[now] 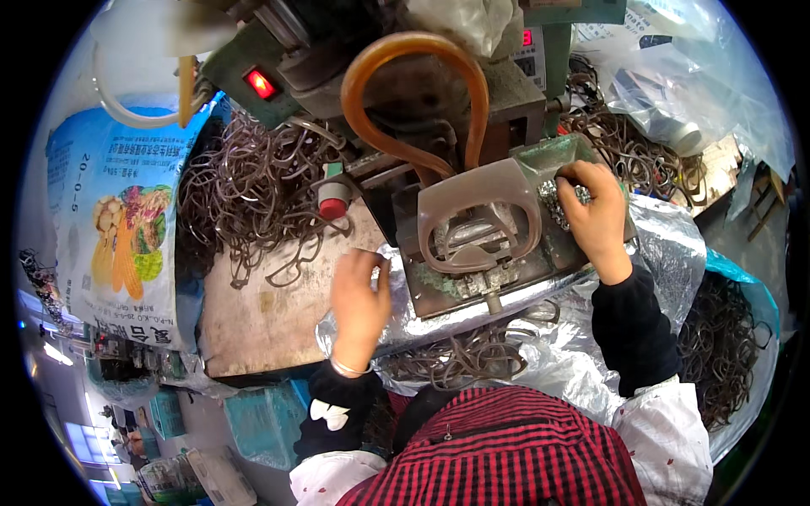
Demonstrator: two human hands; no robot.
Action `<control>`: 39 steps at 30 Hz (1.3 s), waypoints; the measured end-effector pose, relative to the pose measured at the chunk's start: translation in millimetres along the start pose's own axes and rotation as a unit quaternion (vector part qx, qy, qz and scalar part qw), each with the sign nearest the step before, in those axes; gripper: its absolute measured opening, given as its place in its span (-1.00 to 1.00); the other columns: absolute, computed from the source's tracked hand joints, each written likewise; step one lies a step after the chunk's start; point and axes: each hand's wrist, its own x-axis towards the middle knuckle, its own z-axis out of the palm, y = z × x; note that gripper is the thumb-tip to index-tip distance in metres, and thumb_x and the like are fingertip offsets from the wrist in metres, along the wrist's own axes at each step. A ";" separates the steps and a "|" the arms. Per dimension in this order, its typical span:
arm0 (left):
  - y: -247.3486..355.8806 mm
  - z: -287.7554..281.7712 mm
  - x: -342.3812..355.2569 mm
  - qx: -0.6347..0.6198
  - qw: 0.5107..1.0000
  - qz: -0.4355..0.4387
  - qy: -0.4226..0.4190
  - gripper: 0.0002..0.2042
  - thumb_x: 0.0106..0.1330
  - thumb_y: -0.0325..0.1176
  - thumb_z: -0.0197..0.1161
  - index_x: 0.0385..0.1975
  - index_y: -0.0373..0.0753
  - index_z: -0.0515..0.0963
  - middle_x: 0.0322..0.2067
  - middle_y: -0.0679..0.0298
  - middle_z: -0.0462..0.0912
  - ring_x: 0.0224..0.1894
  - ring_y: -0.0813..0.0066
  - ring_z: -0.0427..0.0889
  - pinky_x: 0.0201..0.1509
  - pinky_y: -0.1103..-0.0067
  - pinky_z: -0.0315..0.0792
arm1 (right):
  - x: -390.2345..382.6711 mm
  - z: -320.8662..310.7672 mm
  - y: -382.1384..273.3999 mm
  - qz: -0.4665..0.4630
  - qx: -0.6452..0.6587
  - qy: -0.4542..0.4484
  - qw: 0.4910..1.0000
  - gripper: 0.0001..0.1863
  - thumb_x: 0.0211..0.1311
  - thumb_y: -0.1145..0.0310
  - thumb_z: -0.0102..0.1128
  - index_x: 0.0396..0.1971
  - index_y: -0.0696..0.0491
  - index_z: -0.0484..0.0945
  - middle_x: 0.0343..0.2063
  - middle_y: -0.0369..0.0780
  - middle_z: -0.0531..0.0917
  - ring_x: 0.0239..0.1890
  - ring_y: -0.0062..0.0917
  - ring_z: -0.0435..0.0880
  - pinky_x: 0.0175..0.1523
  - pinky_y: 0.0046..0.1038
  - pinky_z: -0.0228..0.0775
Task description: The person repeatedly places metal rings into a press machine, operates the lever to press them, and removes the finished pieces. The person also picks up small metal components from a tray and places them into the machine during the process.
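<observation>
My right hand reaches over a heap of small shiny metal pieces in the green metal tray on the right of the machine. Its thumb and fingertips are drawn together in a pinch; what they hold is too small to make out. To the left of the jig, my left hand hangs over the foil edge, a little blurred. Its fingers are loosely curled with the thumb apart, and nothing shows in them. Between my hands, a grey-brown plastic guard surrounds the metal jig.
A brown hose loops above the jig. The red push button stands left of it. Brown eyeglass frames are piled left, right behind the tray, and in a bag. Silver foil covers the front edge beside a wooden board.
</observation>
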 end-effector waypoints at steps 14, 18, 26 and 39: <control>13.9 13.2 -29.3 0.072 0.980 0.105 -0.152 -0.86 0.25 -0.33 0.22 -0.47 -0.21 0.47 -0.57 0.15 0.50 -0.43 0.12 0.55 -0.38 0.24 0.41 | -38.9 -37.5 27.3 0.159 0.068 0.040 0.984 -0.84 0.23 0.51 0.25 -0.20 0.18 0.63 -0.33 -0.19 0.68 -0.26 -0.52 0.64 -0.12 -0.52 0.44; 18.8 20.8 -38.1 0.123 0.971 0.100 -0.180 -0.88 0.22 -0.34 0.21 -0.43 -0.23 0.48 -0.56 0.17 0.54 -0.44 0.15 0.59 -0.41 0.31 0.48 | -50.5 -55.2 15.5 0.173 0.101 0.040 0.979 -0.86 0.21 0.54 0.25 -0.23 0.15 0.66 -0.33 -0.25 0.65 -0.28 -0.56 0.60 -0.13 -0.54 0.40; 4.6 11.8 -32.6 -0.039 0.982 -0.037 -0.179 -0.86 0.36 -0.36 0.14 -0.33 -0.33 0.49 -0.59 -0.01 0.60 -0.49 -0.03 0.62 -0.44 0.24 0.45 | 13.8 12.4 -77.6 -0.017 0.252 -0.044 0.967 -0.78 0.01 0.51 0.32 -0.27 0.15 0.69 -0.33 -0.09 0.68 -0.22 -0.23 0.64 -0.08 -0.35 0.47; 95.0 -72.1 87.9 -0.297 0.921 0.110 0.225 -0.74 0.59 -0.30 -0.22 -0.37 -0.27 0.24 -0.57 0.12 0.52 -0.59 0.54 0.34 -0.49 0.65 0.30 | 7.3 -3.7 -119.3 0.282 0.545 -0.118 0.781 -0.52 0.17 0.63 0.22 0.13 0.24 0.39 -0.29 -0.29 0.64 -0.17 -0.70 0.59 0.01 -0.62 0.40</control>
